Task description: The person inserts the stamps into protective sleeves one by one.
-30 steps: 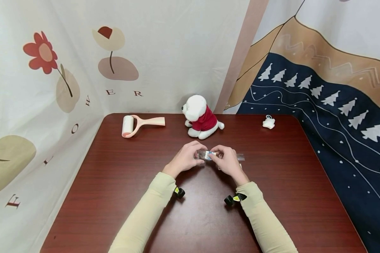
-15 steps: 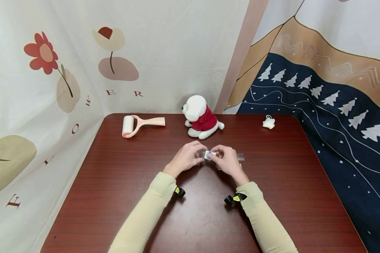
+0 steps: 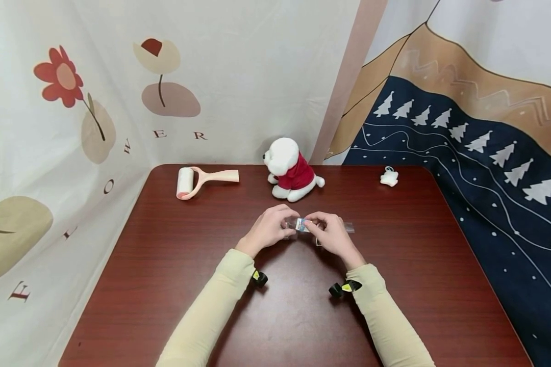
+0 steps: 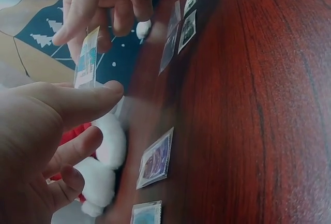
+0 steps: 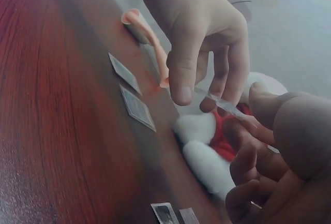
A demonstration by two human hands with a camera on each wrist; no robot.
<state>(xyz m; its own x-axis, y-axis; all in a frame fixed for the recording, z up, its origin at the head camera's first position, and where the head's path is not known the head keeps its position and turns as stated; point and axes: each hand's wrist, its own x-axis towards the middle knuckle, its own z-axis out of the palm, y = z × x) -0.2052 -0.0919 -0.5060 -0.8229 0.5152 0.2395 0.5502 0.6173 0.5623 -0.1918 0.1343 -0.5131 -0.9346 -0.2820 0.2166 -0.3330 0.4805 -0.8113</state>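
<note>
Both hands pinch a small blue-and-white stamp in a clear sleeve (image 3: 300,224) above the table. My left hand (image 3: 270,229) holds its left end between thumb and fingers. The opposite end is gripped by my right hand (image 3: 330,234). Seen from the left wrist, the sleeved stamp (image 4: 88,61) stands almost edge-on between the hands. Beneath them lie a purple stamp (image 4: 156,159), a teal stamp (image 4: 147,213) and two dark stamps, one of them (image 4: 187,32) beside a clear plastic strip (image 4: 169,43). In the head view the hands mostly hide these.
A white plush dog in a red shirt (image 3: 298,173) sits behind the hands. At the back left lies a peach lint roller (image 3: 206,181). A small white star-shaped item (image 3: 389,177) with a loop is at the back right. Fabric walls border the dark wooden table (image 3: 188,244).
My right hand shifts slightly to the right along the sleeve, and a little more of the blue-and-white stamp shows. The left hand stays nearly still.
</note>
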